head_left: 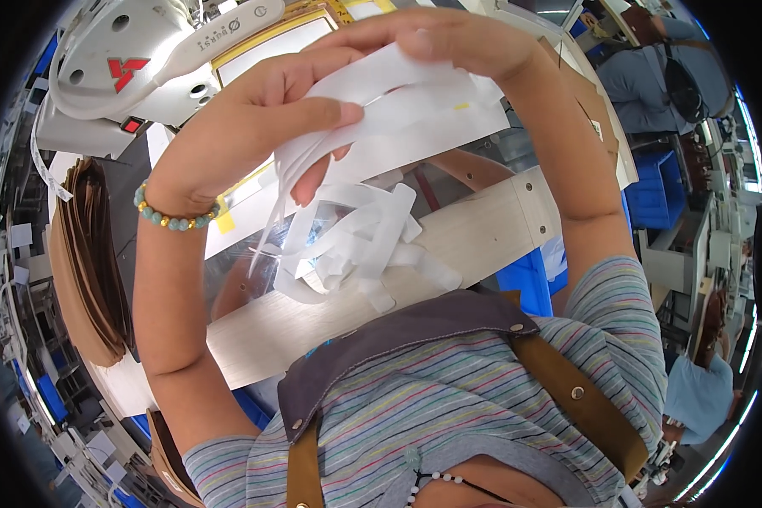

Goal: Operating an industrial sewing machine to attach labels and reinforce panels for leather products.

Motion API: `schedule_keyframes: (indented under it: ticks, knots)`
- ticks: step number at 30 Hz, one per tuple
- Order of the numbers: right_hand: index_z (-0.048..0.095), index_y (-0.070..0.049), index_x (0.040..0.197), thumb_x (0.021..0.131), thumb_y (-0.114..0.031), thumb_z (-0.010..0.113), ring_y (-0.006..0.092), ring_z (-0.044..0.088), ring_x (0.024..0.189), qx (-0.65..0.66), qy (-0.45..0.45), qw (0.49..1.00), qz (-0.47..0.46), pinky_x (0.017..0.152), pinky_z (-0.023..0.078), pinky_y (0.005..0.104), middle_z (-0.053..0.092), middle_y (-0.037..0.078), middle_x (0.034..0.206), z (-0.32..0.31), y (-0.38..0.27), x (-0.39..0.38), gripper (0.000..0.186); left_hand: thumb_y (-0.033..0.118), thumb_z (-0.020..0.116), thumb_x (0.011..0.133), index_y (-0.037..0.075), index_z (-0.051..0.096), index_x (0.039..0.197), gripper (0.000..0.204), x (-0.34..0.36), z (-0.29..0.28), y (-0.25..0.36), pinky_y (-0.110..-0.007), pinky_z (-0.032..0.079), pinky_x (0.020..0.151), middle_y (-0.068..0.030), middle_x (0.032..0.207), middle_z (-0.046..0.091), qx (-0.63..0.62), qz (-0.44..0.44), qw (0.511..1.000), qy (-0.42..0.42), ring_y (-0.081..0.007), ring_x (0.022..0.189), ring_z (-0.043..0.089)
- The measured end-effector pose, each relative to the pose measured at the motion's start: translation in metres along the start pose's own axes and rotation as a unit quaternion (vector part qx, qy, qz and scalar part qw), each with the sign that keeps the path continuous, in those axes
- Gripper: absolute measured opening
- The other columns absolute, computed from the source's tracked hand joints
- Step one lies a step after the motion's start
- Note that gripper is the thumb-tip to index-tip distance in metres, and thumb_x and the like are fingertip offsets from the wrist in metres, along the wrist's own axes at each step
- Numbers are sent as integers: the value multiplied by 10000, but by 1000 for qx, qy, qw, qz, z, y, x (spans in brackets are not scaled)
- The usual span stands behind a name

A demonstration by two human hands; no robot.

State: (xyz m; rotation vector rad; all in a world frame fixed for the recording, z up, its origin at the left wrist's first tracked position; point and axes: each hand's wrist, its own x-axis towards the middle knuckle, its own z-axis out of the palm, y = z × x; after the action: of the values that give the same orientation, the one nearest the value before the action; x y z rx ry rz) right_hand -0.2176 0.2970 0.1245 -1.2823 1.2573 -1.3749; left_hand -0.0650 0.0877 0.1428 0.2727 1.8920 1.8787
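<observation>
A few translucent white strips (406, 100) are stretched between my two hands above the worktable. My left hand (271, 114), with a beaded bracelet at its wrist, pinches them between thumb and fingers, and their loose ends hang below it. On the far right end of the strips, my right hand (478, 46) is closed with its thumb on top; its fingers are partly hidden behind the strips. Beneath my hands a tangled heap of similar white strips (364, 241) lies on a shiny plate and the table's pale wooden edge (254, 334).
A white sewing machine (102, 55) stands at the far left. Folded brown sheets (89, 262) stack along the left side. White boards with yellow edging (271, 42) lie behind my hands. A blue bin (525, 284) sits below the table's right edge. Another person (660, 80) sits at the far right.
</observation>
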Motion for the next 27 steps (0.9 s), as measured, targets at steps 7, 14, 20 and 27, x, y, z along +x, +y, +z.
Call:
schedule_keyframes:
  ticks: [7, 14, 20, 27]
  knots:
    - [732, -51, 1299, 932, -350, 793, 121, 682, 994, -143, 36, 976, 162, 845, 513, 246, 746, 86, 1136, 11, 28, 14, 477, 134, 715, 1014, -7, 498, 1560, 604, -23, -15, -28, -227, 561, 823, -55, 1159, 724, 89, -52, 991, 86, -70, 919, 685]
    - [755, -30, 1206, 920, -296, 797, 154, 710, 942, -258, 107, 948, 154, 870, 530, 265, 730, 65, 1115, 19, 70, 25, 393, 78, 762, 961, 107, 429, 1644, 760, -42, -36, -71, -299, 513, 1043, -70, 1344, 667, 75, -54, 991, 95, -124, 1180, 645]
    - [747, 13, 1193, 908, -296, 802, 133, 706, 749, -172, 162, 947, 216, 755, 567, 300, 743, 78, 944, 18, 86, 19, 424, 3, 769, 924, 126, 419, 1652, 817, -61, -63, -98, -266, 557, 936, -85, 1313, 670, 11, -162, 978, 129, -89, 1013, 673]
    - [738, -5, 1192, 957, -332, 758, 186, 722, 920, -471, 194, 847, 149, 832, 556, 319, 741, 100, 1005, 0, 91, -1, 403, 42, 740, 966, 38, 455, 1605, 700, -84, -52, -118, -230, 562, 696, -45, 1202, 673, 113, -68, 936, 326, -65, 872, 620]
